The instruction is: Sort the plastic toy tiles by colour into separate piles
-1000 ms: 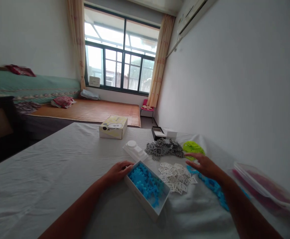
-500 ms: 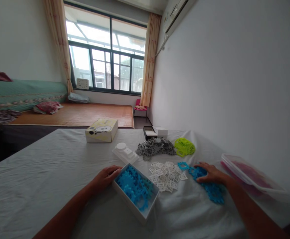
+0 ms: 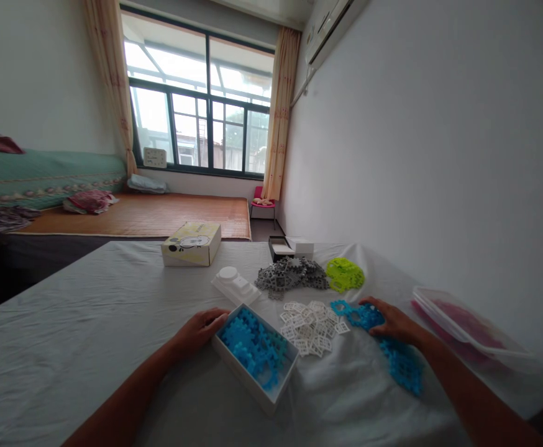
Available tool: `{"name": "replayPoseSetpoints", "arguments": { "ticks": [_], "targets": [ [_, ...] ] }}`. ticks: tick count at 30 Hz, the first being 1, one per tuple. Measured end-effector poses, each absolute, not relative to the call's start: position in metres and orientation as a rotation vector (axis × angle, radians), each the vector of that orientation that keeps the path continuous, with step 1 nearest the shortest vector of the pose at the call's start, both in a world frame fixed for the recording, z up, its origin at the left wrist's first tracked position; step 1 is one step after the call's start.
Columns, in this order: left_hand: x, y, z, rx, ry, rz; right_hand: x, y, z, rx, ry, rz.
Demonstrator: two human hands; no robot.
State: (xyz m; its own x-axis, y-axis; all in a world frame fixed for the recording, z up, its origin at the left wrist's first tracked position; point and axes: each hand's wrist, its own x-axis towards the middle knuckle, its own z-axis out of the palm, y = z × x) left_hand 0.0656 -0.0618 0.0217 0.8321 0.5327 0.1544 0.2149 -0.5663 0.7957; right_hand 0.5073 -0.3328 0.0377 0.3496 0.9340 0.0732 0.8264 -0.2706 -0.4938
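In the head view, my left hand (image 3: 205,329) holds the left corner of a white open box (image 3: 257,385), its fingers curled against the rim. Blue plastic interlocking building pieces (image 3: 248,344) fill much of the box. Off to the right, my right hand (image 3: 390,320) has thumb and fingers closed around some blue building pieces (image 3: 365,315). More blue pieces (image 3: 402,366) lie under and below that hand, partly hidden by it. Between the box and my right hand spreads a pile of white lattice pieces (image 3: 312,329).
Behind the white pieces are a grey pile of pieces (image 3: 292,274) and a lime-green pile (image 3: 345,274). A white moulded tray (image 3: 235,284), a yellow-and-white carton (image 3: 191,245) and a small black box (image 3: 281,248) stand farther back. A clear-lidded pink container (image 3: 467,326) sits along the wall side.
My right hand has shifted slightly left and away from me with the blue pieces in its grip. The blue pieces below it have slid a little toward me. My left hand stays at the box.
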Motion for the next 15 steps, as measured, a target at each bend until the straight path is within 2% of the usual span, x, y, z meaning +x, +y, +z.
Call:
{"name": "replayPoseSetpoints", "arguments": {
  "ticks": [6, 15],
  "targets": [
    [0.065, -0.059, 0.017, 2.165, 0.521, 0.504, 0.513, -0.335, 0.040, -2.266, -1.428, 0.248],
    [0.065, -0.061, 0.019, 2.153, 0.510, 0.494, 0.514, -0.343, 0.054, -2.223, -1.360, 0.313]
  ]
}}
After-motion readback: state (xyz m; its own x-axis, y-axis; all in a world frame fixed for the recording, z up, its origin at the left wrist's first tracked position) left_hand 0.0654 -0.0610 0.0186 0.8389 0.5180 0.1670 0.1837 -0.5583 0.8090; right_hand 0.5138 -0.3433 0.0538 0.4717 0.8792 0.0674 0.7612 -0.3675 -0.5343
